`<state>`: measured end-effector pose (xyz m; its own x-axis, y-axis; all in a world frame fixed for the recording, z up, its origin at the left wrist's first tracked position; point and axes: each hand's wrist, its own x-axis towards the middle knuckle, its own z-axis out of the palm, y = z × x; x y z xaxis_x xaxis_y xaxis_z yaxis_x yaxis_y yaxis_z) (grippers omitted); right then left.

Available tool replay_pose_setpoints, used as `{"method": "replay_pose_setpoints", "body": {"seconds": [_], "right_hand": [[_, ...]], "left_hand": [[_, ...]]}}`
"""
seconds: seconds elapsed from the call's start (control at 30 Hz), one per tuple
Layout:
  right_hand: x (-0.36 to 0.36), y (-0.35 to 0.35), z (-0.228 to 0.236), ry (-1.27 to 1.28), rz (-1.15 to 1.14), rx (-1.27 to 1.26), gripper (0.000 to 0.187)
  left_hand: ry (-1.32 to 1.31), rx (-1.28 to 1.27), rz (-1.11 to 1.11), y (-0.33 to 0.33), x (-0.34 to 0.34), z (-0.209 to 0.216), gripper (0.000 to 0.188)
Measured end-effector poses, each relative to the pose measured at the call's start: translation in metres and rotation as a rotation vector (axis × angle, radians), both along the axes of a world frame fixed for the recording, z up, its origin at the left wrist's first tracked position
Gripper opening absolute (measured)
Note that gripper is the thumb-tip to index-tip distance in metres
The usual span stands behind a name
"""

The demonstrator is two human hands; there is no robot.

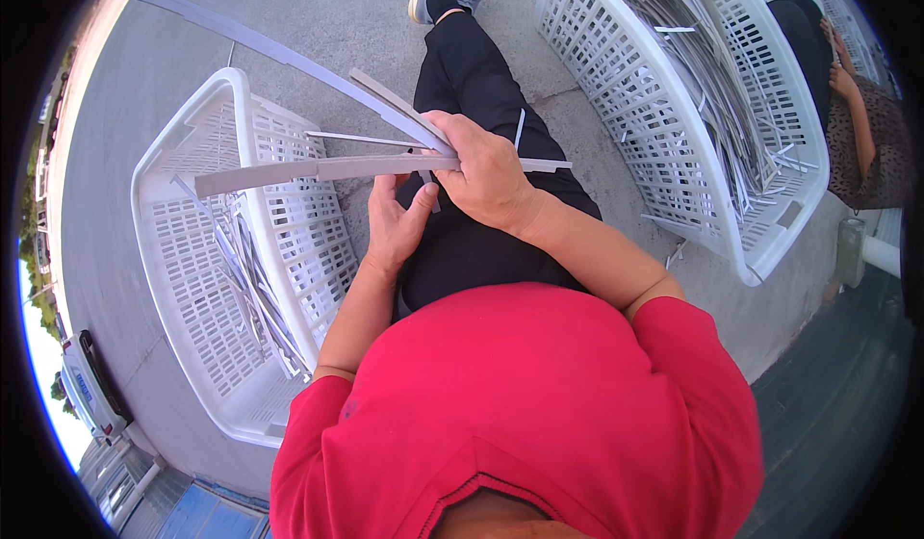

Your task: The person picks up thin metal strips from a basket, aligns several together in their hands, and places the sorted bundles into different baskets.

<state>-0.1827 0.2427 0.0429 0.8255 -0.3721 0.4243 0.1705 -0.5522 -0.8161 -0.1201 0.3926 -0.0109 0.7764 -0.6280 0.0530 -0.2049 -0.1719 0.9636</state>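
Gray floor [106, 221] stretches past the outer rim of the left basket [238, 106], a white perforated crate with some thin slats [255, 294] inside. Held strips [351, 166] fan leftward in the air, one reaching over the basket's far corner, another ending above its opening. The left hand [397, 226] curls just under them, near a short piece; I cannot tell whether it pinches it. The right hand [493, 175] closes firmly around the bunch near its right end, above the lap. Floor separates the legs [481, 72] from the right basket [616, 67], heaped with thin scraps [712, 87]; another person [866, 149] sits close beyond its edge.
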Motion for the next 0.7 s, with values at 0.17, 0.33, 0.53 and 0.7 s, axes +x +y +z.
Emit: {"method": "replay_pose_setpoints", "body": {"seconds": [0.17,0.33,0.53,0.7], "right_hand": [[-0.001,0.002,-0.006,0.042,0.058,-0.024,0.033],[-0.002,0.000,-0.008,0.050,-0.026,-0.019,0.027],[0.002,-0.011,-0.007,0.021,-0.091,0.020,0.020],[0.010,-0.049,0.024,-0.049,-0.264,0.028,0.024]], "left_hand": [[0.147,-0.054,-0.098,-0.004,0.010,-0.013,0.047],[0.223,0.134,-0.146,-0.014,0.012,-0.048,0.042],[-0.426,0.306,0.024,-0.028,0.027,-0.039,0.021],[-0.262,0.301,0.022,-0.040,0.024,0.004,0.016]]}}
